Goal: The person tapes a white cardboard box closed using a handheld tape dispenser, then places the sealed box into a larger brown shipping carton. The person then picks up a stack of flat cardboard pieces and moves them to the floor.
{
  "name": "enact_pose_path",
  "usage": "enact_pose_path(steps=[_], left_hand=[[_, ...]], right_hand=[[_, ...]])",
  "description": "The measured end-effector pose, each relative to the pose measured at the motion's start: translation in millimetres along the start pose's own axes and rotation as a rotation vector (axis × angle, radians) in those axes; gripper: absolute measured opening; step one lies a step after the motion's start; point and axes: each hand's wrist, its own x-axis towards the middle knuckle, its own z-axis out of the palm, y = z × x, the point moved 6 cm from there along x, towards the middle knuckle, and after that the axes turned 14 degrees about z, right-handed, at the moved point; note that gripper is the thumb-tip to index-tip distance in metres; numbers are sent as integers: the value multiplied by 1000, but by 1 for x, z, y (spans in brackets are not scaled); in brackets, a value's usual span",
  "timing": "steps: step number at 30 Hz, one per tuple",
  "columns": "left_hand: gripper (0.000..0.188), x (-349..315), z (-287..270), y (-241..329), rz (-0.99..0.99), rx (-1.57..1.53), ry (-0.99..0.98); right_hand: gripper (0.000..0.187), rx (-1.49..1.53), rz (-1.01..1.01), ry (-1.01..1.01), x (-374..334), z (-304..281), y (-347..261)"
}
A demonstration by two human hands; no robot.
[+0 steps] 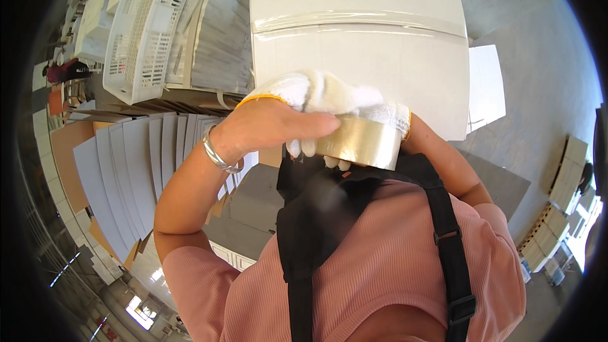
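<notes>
A wide roll of glossy tan packing tape (362,141) is between my two hands, close in front of my chest. My left hand (294,111) is curled at its left side, with the bare thumb lying along the roll's upper left edge. White knit covers the rest of that hand, ending in a yellow edge. Behind the roll, my right hand (387,113) wears a similar white glove and grips it; most of its fingers are hidden. White fingertips show below the roll. Just beyond the hands lies a large pale carton (361,57), with clear tape across its middle seam.
A white slotted plastic crate (136,57) sits at the far left, beside a grey-streaked board (218,31). Many flat cardboard sheets (120,177) stand on edge at the left. A white sheet (486,88) sticks out right of the carton. Stacked cartons (548,234) stand farther right.
</notes>
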Motion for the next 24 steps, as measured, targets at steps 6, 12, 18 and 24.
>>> enact_pose_path(steps=[6,12,18,24], left_hand=[[30,-21,-15,28,69,-97,315],[28,-32,-13,40,143,156,230],[32,-32,-2,43,31,267,195],[37,-33,1,38,-89,350,130]], right_hand=[[57,494,222,-581,26,-9,20],[50,127,175,-211,27,-5,12],[46,-123,115,164,35,-17,14],[44,-131,61,132,38,-11,14]])
